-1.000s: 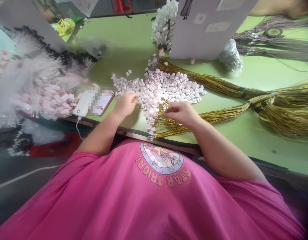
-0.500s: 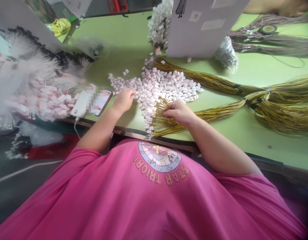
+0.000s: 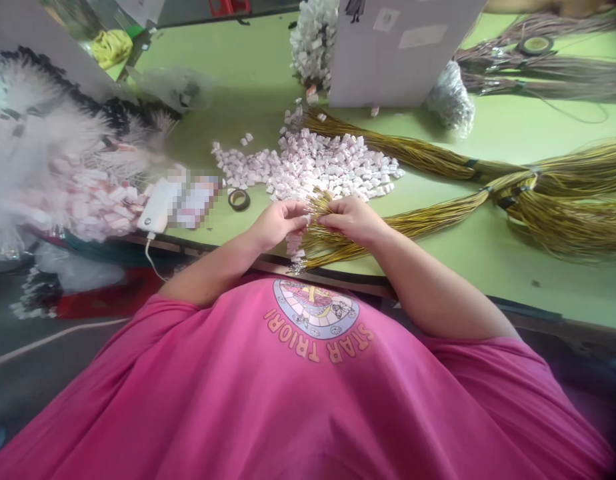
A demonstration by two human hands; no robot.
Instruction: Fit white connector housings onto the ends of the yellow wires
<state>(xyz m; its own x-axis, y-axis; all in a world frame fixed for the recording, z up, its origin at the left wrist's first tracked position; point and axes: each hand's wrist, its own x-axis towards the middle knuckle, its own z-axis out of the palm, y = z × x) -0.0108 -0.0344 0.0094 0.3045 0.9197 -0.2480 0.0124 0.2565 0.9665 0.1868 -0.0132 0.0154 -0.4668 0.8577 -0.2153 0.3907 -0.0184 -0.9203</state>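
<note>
My left hand [image 3: 279,223] is closed in a pinch on a small white connector housing [image 3: 306,219], right beside the wire ends. My right hand [image 3: 355,219] grips several yellow-and-dark wires [image 3: 322,199] between thumb and fingers, their tips fanned toward the left hand. The two hands nearly meet at the near edge of a pile of white connector housings [image 3: 328,162]. From under my right hand, the rest of the wire bundle [image 3: 433,217] runs off to the right. Metal terminals [image 3: 297,268] of other wires lie at the table edge.
A roll of black tape [image 3: 239,199] lies beside a phone [image 3: 197,202] and a white power bank [image 3: 161,205] with a cable. White-wired connectors [image 3: 98,193] heap up at left. A grey box [image 3: 388,60] stands behind the pile. More wire bundles [image 3: 563,220] lie at right.
My left hand has moved right from the left side of the pile to the wire ends at my right hand. The tape roll it covered now shows. My right hand stays on the wires.
</note>
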